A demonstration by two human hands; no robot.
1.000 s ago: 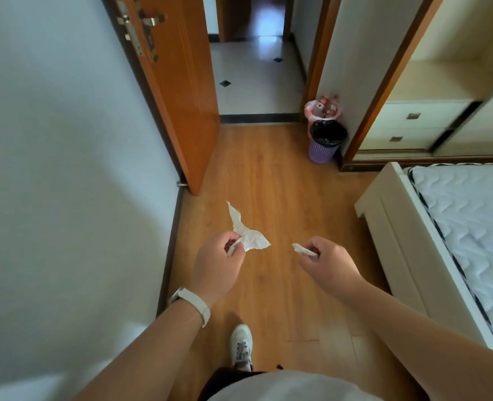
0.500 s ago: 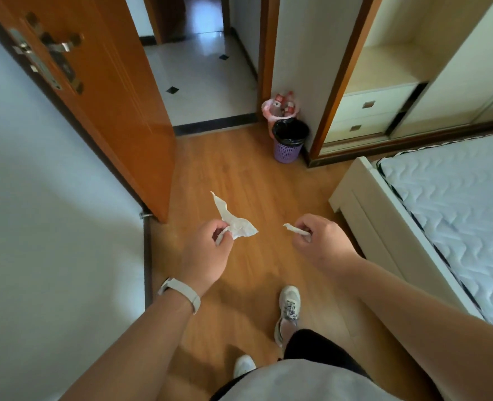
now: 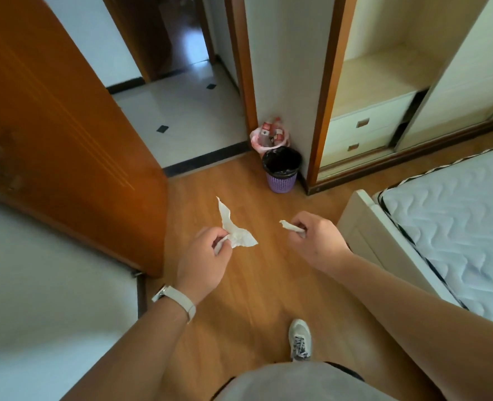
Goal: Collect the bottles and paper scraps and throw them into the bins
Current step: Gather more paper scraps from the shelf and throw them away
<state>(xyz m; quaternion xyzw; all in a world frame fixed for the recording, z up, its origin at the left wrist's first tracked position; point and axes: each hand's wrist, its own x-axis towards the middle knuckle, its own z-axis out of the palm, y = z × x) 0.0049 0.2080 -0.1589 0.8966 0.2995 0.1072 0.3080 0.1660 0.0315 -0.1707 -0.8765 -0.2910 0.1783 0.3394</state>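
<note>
Here, itemised:

Left hand (image 3: 203, 260): closed, fingers pinched on large scrap (image 3: 233, 227); white, crumpled, one pointed end up and away from the knuckles, the other fanned out toward the right hand. Pale watch (image 3: 175, 301) on the wrist.

Right hand (image 3: 316, 240): closed in a loose fist on small scrap (image 3: 290, 226); only a short white twist showing past the fingers, pointing toward the left hand. Hands apart, level with each other, bare wooden floor (image 3: 268, 285) between and below.

Purple bin (image 3: 281, 175): ahead of both hands, nearer the right, well apart from either; upright on the floor, black liner over the rim, inside dark, contents not discernible.

Pink bin (image 3: 269, 138): just behind the purple one, touching or nearly so, against the wall corner; bottles (image 3: 272, 130) with red labels heaped above its rim.

Door (image 3: 65, 134): orange wood, open, left of the left hand.

Wardrobe (image 3: 384, 105): beyond the right hand, open shelf above two drawers.

Bed (image 3: 453, 227): right of the right hand, white quilted mattress on a pale frame.

Shoe (image 3: 299, 340): one white trainer on the floor, below and between the forearms.
</note>
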